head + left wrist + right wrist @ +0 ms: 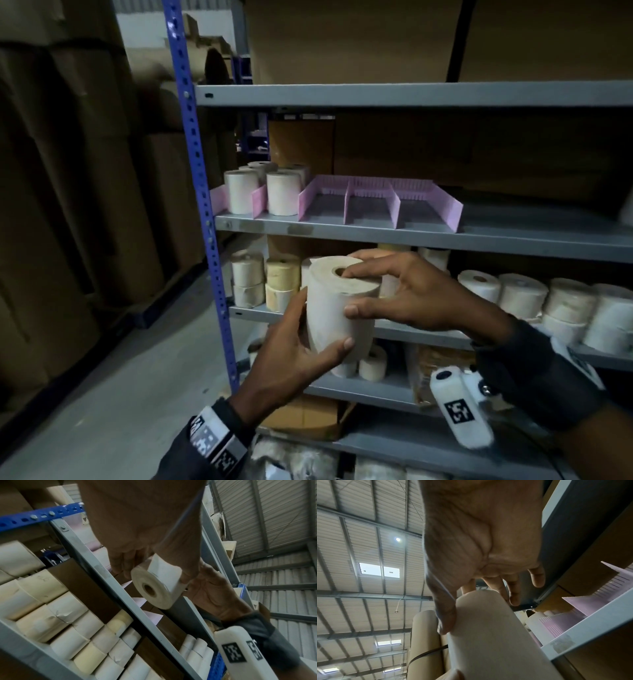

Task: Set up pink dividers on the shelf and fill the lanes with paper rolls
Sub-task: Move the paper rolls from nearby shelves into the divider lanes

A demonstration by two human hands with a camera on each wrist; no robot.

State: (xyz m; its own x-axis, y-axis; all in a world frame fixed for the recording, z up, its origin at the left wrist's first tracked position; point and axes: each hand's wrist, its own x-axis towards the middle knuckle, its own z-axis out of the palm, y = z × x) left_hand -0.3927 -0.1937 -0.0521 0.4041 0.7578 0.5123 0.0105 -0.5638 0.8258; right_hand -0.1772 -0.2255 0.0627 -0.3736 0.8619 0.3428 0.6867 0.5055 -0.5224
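A cream paper roll (339, 305) is held upright in front of the lower shelves, below the divider shelf. My left hand (308, 329) grips its lower side, thumb in front. My right hand (356, 291) pinches it from the right, with fingers on the top by the core hole and thumb on the side. The left wrist view shows the paper roll (154, 582) end-on; the right wrist view shows its side (488, 635). Pink dividers (380, 202) stand on the grey middle shelf (445, 236). The two left lanes hold rolls (283, 193); the three right lanes are bare.
A blue slotted upright (202, 205) bounds the rack's left side. The shelf below the dividers holds several stacked rolls (520, 294). Cardboard boxes (68, 171) are stacked on the left. Another box (342, 41) fills the top shelf.
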